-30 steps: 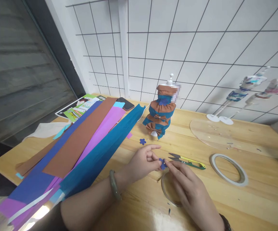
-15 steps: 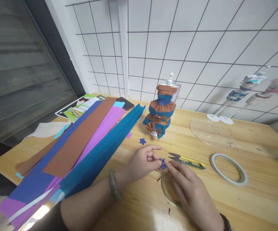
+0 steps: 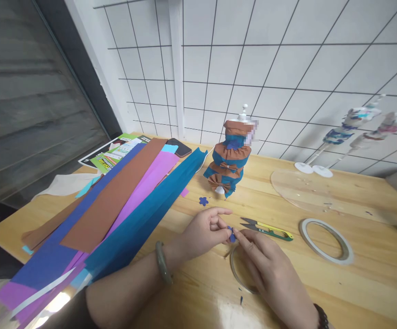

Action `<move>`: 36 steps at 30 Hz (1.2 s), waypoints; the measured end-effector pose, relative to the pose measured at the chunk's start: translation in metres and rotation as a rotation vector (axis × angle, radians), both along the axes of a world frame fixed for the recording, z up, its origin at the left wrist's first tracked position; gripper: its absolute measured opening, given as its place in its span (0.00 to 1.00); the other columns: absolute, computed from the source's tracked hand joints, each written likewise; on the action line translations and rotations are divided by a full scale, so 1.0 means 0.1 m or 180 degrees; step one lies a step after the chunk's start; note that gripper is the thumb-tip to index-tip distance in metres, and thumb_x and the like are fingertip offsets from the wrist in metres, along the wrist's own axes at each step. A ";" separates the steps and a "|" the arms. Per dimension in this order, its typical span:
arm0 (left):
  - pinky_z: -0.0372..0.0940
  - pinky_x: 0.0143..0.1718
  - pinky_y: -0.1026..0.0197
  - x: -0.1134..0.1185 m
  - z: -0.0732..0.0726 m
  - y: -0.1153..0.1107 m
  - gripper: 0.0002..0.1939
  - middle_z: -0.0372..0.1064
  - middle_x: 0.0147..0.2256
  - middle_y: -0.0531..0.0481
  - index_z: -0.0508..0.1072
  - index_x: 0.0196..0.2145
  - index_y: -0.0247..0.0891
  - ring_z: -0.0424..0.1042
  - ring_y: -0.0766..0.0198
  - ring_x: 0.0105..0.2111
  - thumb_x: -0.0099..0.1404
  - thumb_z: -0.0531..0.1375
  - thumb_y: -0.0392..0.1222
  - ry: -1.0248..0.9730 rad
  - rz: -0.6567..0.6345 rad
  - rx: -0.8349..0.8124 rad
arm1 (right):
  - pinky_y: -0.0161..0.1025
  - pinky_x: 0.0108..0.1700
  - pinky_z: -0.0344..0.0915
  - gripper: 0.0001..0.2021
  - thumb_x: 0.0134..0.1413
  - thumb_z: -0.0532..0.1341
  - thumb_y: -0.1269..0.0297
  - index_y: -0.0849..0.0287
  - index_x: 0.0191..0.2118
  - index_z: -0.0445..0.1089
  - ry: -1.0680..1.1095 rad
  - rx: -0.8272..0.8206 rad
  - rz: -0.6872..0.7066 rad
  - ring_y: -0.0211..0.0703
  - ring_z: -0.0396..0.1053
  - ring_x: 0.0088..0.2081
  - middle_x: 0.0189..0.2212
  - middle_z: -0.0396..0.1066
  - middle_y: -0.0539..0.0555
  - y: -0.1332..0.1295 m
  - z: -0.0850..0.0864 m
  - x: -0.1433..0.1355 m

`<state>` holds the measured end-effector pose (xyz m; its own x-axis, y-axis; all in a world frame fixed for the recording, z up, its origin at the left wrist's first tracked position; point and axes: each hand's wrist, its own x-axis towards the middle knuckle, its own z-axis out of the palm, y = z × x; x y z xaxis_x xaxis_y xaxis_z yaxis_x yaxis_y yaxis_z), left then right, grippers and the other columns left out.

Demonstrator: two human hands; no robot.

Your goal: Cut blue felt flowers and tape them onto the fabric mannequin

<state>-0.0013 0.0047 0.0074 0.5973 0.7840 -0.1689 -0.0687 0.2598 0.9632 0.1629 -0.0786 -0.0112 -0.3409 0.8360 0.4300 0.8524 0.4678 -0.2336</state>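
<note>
Between the thumb and fingers of my left hand is a small dark blue paper flower. My right hand pinches the same flower from the other side, its fingertips over part of it. Another blue paper flower lies flat on the table just beyond. Thread snips with yellow and green handles rest past my right hand. Under that hand is a thin roll of tape, partly covered. Behind stands a small dress form wrapped in brown and teal crepe paper with bows.
Strips of brown, blue, purple and teal paper cover the table's left side. A phone and leaflets lie at the back. To the right are a white tape roll, a clear round sheet and two decorated stands.
Both hands stay in nearly the same place. The blue flower between my fingertips has shifted and turned very slightly.
</note>
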 end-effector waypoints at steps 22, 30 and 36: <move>0.65 0.35 0.62 -0.03 -0.11 0.02 0.28 0.66 0.28 0.53 0.63 0.49 0.34 0.69 0.69 0.28 0.50 0.64 0.36 -0.0161 -0.0184 -0.0036 | 0.47 0.45 0.65 0.25 0.57 0.49 0.76 0.55 0.60 0.52 0.0581 -0.0097 -0.0064 0.47 0.64 0.48 0.47 0.65 0.60 -0.01 -0.06 0.00; 0.64 0.33 0.62 -0.02 -0.11 0.01 0.29 0.66 0.29 0.52 0.62 0.50 0.34 0.69 0.68 0.28 0.50 0.64 0.36 -0.0165 -0.0253 -0.0041 | 0.41 0.45 0.68 0.21 0.54 0.56 0.62 0.55 0.55 0.60 0.2506 -0.1047 -0.0862 0.43 0.71 0.42 0.41 0.72 0.55 0.00 -0.04 -0.12; 0.64 0.32 0.62 -0.01 -0.11 0.00 0.29 0.64 0.27 0.52 0.63 0.50 0.32 0.68 0.67 0.28 0.50 0.65 0.38 -0.0117 -0.0347 0.0000 | 0.38 0.40 0.70 0.21 0.49 0.60 0.60 0.58 0.50 0.65 0.3346 -0.1332 -0.0886 0.41 0.73 0.36 0.34 0.74 0.54 0.02 0.01 -0.20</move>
